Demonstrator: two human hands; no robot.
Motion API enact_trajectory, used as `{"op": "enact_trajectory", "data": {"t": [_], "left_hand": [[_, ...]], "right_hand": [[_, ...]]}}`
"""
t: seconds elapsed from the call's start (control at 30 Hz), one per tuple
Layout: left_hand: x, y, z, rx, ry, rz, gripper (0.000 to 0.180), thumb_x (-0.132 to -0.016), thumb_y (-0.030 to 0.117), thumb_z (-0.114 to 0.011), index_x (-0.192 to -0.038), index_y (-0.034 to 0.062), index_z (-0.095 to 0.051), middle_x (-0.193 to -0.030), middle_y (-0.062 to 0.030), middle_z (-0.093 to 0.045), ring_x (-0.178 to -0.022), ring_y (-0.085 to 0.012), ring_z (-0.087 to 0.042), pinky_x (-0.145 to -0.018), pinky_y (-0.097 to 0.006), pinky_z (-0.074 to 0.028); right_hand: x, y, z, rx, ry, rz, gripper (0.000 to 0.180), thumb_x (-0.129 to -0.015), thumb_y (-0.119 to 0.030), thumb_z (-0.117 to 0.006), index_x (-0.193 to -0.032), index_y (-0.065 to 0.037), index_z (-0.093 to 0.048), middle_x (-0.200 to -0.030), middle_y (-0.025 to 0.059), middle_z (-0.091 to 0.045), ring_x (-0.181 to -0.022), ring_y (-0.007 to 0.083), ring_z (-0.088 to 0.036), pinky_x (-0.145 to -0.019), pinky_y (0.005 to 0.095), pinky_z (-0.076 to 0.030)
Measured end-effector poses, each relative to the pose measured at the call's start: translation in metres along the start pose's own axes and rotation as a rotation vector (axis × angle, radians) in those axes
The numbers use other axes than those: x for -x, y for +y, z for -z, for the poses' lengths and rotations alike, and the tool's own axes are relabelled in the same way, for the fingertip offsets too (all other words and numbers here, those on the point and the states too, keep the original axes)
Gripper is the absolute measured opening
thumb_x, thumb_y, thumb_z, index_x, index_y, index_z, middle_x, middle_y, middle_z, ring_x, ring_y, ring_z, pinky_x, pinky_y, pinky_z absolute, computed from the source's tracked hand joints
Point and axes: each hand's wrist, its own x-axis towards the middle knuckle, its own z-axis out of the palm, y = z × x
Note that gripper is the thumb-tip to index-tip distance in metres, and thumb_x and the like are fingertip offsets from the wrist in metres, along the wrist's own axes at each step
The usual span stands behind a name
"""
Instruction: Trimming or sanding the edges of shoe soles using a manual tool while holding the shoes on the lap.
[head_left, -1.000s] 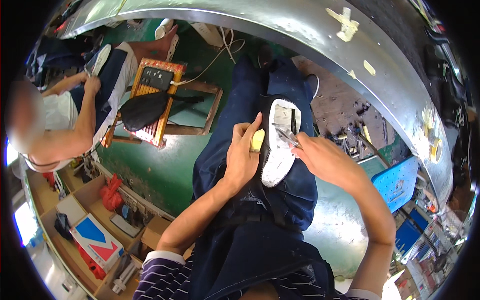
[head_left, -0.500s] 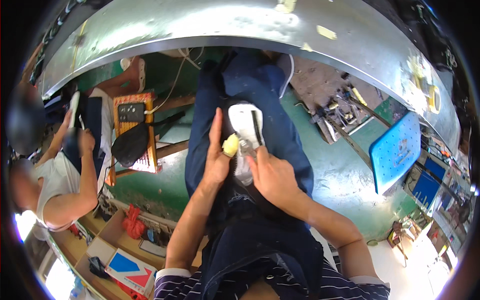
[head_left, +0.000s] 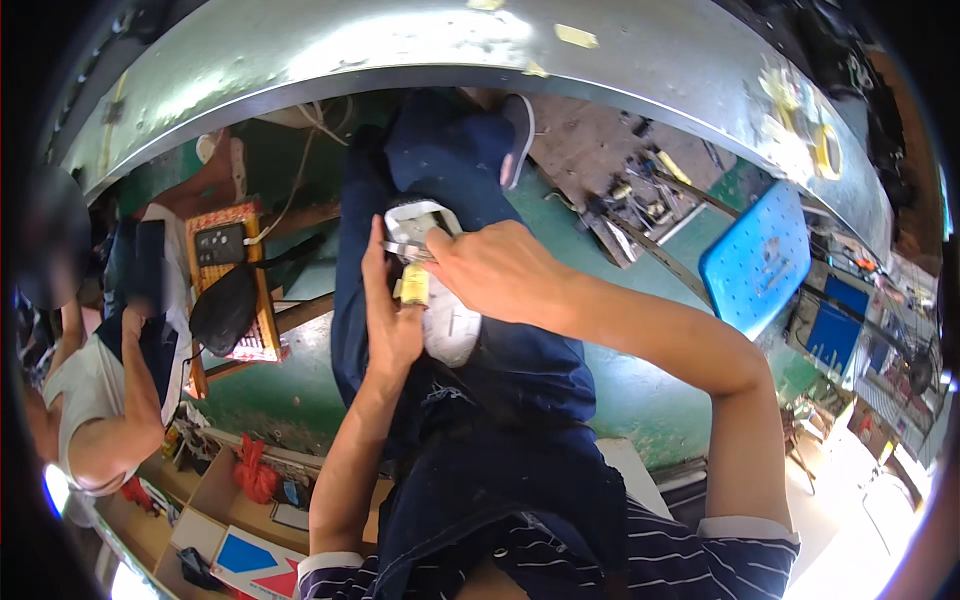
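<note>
A white shoe (head_left: 453, 325) rests on my lap over a dark blue apron, its rimmed far end pointing away from me. My left hand (head_left: 392, 325) grips its left side, forefinger straight up along the edge, thumb beside a short yellow piece (head_left: 414, 284). Whether that yellow piece is a handle or a separate thing cannot be made out. My right hand (head_left: 495, 265) reaches across from the right, its fingers closed on a shiny metal tool (head_left: 404, 250) at the shoe's far end. The tool's full shape is partly hidden by my fingers.
A steel bench edge (head_left: 330, 75) curves across the far side. On the right stand a blue stool (head_left: 760, 260) and a board with loose tools (head_left: 625, 200). A small wooden stool (head_left: 268, 330) with a black pouch (head_left: 225, 312) is at left, near a co-worker (head_left: 110, 400).
My right hand has moved leftward and away from me with the metal tool, toward the shoe's far end, and the right elbow swings out. The shoe has turned slightly. The whole view has shifted.
</note>
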Motion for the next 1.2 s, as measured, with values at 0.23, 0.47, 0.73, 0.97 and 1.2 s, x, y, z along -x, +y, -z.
{"op": "enact_trajectory", "data": {"t": [0.23,0.47,0.73,0.97,1.2], "left_hand": [[0.006,-0.016,0.003,0.068,-0.059,0.016,0.090,-0.077,-0.012,-0.047,-0.161,-0.0029,-0.015,-0.161,-0.0192,-0.030,-0.151,-0.0289,-0.027,-0.124,-0.039,-0.020],[0.005,-0.012,0.011,-0.002,-0.202,0.038,0.107,-0.072,-0.020,-0.060,-0.164,0.0060,-0.012,-0.166,-0.0170,-0.022,-0.153,-0.0287,-0.024,-0.125,-0.038,-0.017],[0.000,0.004,-0.009,0.392,0.061,0.173,0.102,-0.084,-0.001,-0.074,-0.164,0.0083,-0.012,-0.156,-0.0183,-0.041,-0.146,-0.0287,-0.038,-0.120,-0.042,-0.031],[0.018,0.067,0.025,-0.059,0.073,-0.703,0.086,-0.092,0.051,-0.069,-0.152,-0.0029,-0.037,-0.139,-0.0229,-0.056,-0.135,-0.0380,-0.051,-0.111,-0.049,-0.041],[-0.035,0.023,-0.008,0.269,0.052,0.709,0.053,-0.112,0.034,-0.031,-0.143,-0.0030,-0.053,-0.138,-0.0119,-0.063,-0.125,-0.0207,-0.060,-0.111,-0.035,-0.044]], "right_hand": [[0.005,-0.008,0.014,0.014,0.002,-0.021,0.029,-0.102,-0.028,-0.057,-0.092,-0.001,-0.055,-0.068,0.0135,-0.067,-0.059,0.0311,-0.069,-0.049,0.0400,-0.051],[0.013,0.000,0.006,0.027,-0.079,-0.092,0.028,-0.102,-0.030,-0.057,-0.095,-0.003,-0.054,-0.069,0.0154,-0.067,-0.064,0.0351,-0.068,-0.055,0.0456,-0.050],[0.071,0.014,0.020,-0.999,-0.212,-0.827,0.057,-0.104,-0.056,-0.048,-0.110,-0.001,-0.061,-0.071,0.0105,-0.068,-0.057,0.0199,-0.067,-0.052,0.0324,-0.047],[0.077,0.010,0.037,-1.540,0.116,-0.779,0.051,-0.101,-0.033,-0.065,-0.142,-0.006,-0.052,-0.113,0.0050,-0.064,-0.096,0.0127,-0.061,-0.087,0.0282,-0.051],[0.060,0.004,0.041,-0.880,0.063,-0.497,0.032,-0.108,-0.019,-0.051,-0.136,-0.004,-0.053,-0.095,0.0045,-0.068,-0.078,0.0091,-0.056,-0.073,0.0229,-0.046]]}}
